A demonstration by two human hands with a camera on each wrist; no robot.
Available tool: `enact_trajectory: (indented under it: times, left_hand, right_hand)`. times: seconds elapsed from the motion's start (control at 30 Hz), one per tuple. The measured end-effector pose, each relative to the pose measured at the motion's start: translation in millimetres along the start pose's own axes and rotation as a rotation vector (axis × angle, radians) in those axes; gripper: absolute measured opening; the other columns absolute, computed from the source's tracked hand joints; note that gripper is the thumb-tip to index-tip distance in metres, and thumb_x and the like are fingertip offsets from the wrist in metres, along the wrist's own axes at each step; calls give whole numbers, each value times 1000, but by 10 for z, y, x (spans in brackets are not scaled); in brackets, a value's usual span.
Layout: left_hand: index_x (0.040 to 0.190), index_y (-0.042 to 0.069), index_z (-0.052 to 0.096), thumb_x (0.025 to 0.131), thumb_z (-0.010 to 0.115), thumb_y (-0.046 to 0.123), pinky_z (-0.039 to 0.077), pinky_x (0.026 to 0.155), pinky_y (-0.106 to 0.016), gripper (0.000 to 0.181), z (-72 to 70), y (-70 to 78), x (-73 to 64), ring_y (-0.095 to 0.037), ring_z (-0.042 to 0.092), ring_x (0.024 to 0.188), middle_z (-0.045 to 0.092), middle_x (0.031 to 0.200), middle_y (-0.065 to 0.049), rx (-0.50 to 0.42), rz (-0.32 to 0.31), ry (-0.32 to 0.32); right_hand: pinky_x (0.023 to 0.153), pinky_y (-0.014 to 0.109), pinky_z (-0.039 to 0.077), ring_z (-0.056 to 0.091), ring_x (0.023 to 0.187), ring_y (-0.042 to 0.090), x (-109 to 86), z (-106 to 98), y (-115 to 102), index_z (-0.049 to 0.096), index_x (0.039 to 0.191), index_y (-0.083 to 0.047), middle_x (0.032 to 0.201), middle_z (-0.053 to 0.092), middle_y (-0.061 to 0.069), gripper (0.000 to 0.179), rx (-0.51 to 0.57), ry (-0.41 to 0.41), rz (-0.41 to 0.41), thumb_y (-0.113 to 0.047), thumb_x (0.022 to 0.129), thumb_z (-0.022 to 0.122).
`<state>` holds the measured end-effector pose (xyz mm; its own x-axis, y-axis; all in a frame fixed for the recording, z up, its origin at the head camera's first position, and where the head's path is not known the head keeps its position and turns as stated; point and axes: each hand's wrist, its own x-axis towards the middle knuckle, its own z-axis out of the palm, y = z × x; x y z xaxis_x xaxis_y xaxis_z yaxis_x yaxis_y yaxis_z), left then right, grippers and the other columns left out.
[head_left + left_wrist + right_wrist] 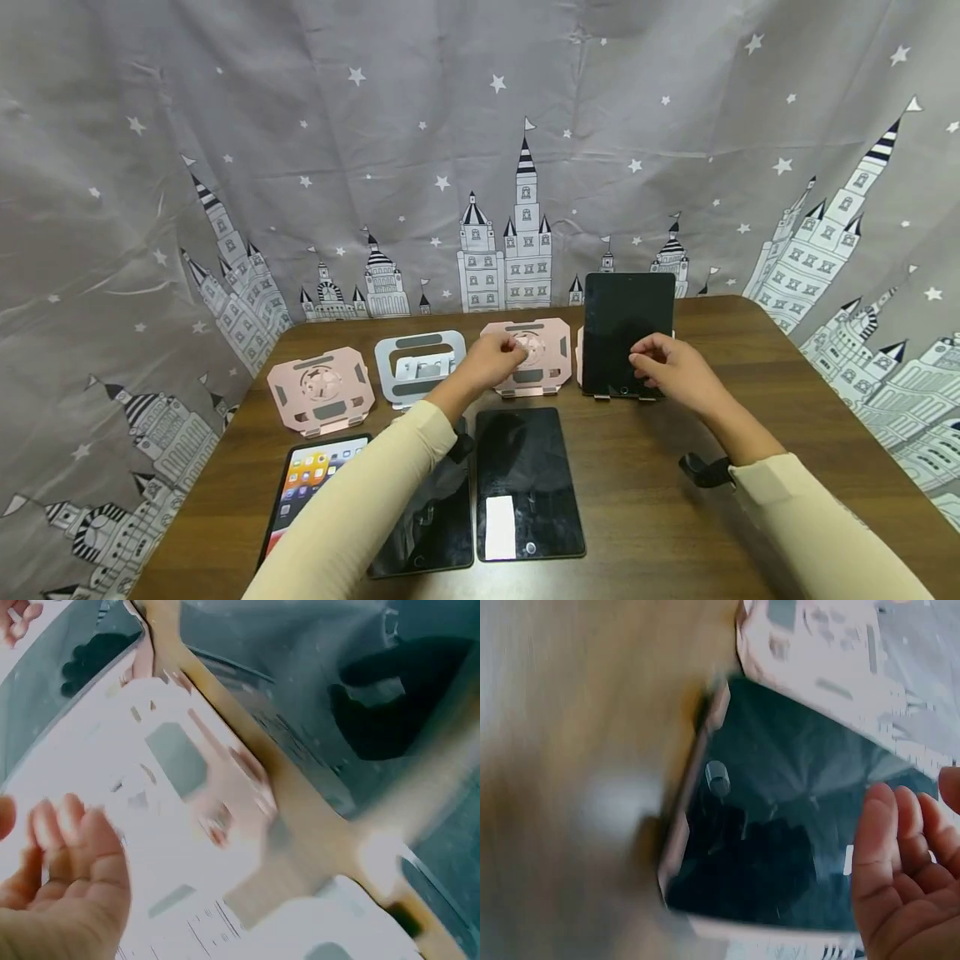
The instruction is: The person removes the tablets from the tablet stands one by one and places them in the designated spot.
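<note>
A black-screened tablet [617, 333] leans upright on a stand at the back right, its lower edge on the stand's small lip hooks. In front of its screen hovers my right hand [684, 379], fingers loosely bent and holding nothing. The right wrist view shows that hand [904, 870] beside the dark, reflective screen [780, 772]. My left hand [486, 365] hangs before a pink tablet stand [552, 354] and overlaps its left side. Its fingers curve loosely around nothing, as the left wrist view of the hand [82, 877] confirms.
Farther left stand a grey-white stand [382, 367] and another pink stand [352, 387]. Two dark tablets lie in front, one [525, 467] at the middle and one [442, 517] partly under my left sleeve. A tablet with a lit screen [303, 479] lies at left. A grey curtain [420, 100] hangs behind the table.
</note>
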<state>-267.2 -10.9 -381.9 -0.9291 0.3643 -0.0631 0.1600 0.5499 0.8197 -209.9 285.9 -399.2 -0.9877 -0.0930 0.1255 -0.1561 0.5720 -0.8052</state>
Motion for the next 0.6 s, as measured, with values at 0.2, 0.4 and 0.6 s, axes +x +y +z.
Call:
enact_trajectory:
  times: [0.2, 0.4, 0.6]
  left_hand:
    - [103, 10, 68, 100, 59, 23, 49, 68, -28, 16, 211, 271, 250, -15, 57, 82, 64, 94, -1, -28, 79, 85]
    - [107, 10, 68, 99, 60, 23, 49, 82, -30, 17, 410, 521, 460, -15, 59, 95, 64, 103, -1, -32, 107, 148]
    - [120, 6, 65, 101, 59, 21, 49, 91, -31, 25, 563, 658, 620, -19, 59, 106, 65, 113, -5, -94, 72, 236]
  right_hand:
    - [64, 23, 55, 64, 79, 11, 110, -343, 80, 59, 113, 7, 99, 65, 22, 27, -42, 145, -26, -17, 102, 56]
    - [61, 17, 50, 58, 72, 2, 216, -580, 181, 58, 114, 7, 100, 63, 22, 30, -82, 251, 1, -20, 102, 53]
    - [61, 17, 48, 56, 73, 3, 323, -661, 248, 56, 120, 7, 102, 62, 19, 35, -107, 260, 22, -24, 102, 53]
